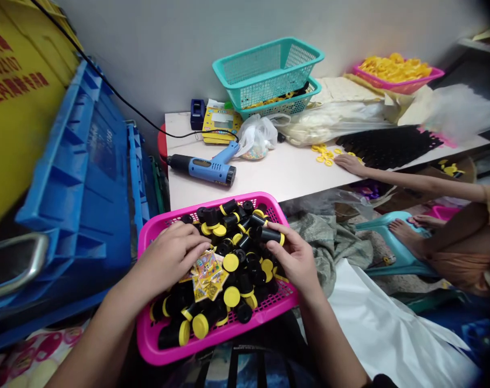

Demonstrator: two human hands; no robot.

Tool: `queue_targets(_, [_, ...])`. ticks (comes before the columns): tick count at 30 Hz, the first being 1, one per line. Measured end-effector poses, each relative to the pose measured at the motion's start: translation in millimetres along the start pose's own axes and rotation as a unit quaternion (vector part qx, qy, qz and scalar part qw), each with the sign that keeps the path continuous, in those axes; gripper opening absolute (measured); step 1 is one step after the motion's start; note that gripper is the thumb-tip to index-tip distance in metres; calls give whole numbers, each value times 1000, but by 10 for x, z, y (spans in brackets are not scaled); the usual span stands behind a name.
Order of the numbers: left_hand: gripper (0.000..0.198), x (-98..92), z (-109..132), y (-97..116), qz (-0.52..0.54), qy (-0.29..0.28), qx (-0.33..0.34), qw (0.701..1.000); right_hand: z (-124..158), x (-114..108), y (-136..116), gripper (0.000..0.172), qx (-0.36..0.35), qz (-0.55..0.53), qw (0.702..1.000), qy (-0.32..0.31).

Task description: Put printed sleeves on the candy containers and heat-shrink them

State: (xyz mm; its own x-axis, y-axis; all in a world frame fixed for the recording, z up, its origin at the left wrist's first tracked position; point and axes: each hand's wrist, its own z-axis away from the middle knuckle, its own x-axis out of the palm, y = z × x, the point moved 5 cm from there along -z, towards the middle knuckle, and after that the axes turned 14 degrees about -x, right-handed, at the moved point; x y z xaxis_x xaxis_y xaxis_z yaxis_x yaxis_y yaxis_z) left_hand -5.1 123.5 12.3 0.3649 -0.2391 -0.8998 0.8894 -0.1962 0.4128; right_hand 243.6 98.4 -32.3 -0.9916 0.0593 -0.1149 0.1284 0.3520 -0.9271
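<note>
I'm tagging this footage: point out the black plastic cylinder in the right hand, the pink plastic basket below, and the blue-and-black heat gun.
Black plastic cylinder (270, 236), head view: dark side.
Pink plastic basket (148, 335), head view: near left corner.
Blue-and-black heat gun (208, 172), head view: blue barrel.

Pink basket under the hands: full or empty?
Full, or nearly so: yellow-ended black cylinders pile across the pink basket, hiding most of its floor.

Yellow-capped black plastic cylinders (245, 283) hide the floor of the pink plastic basket (147, 343). Left of it, a yellow plastic crate (28, 67) is cut off.
</note>
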Motion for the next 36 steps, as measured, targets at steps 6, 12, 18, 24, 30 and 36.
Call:
queue_targets(6, [28,47,204,-106,52,22,-69,996,-43,47,-2,30,6,-35,999,6])
queue_targets(12, [22,55,175,-36,64,53,-42,996,-162,228,-246,17,-64,-9,994,-93])
queue_targets(18, [25,16,115,9,143,3,-39,989,-184,437,-295,20,-14,34,986,-162])
queue_targets(24, [19,-102,125,-18,316,1,-107,943,-279,658,-394,24,-52,117,941,-313])
queue_targets(30, [33,-116,138,-102,287,44,-168,942,-278,744,-398,34,-50,280,896,-341])
queue_targets(36, [33,-131,163,-97,12,132,-100,986,-216,729,-368,19,-44,298,887,-349])
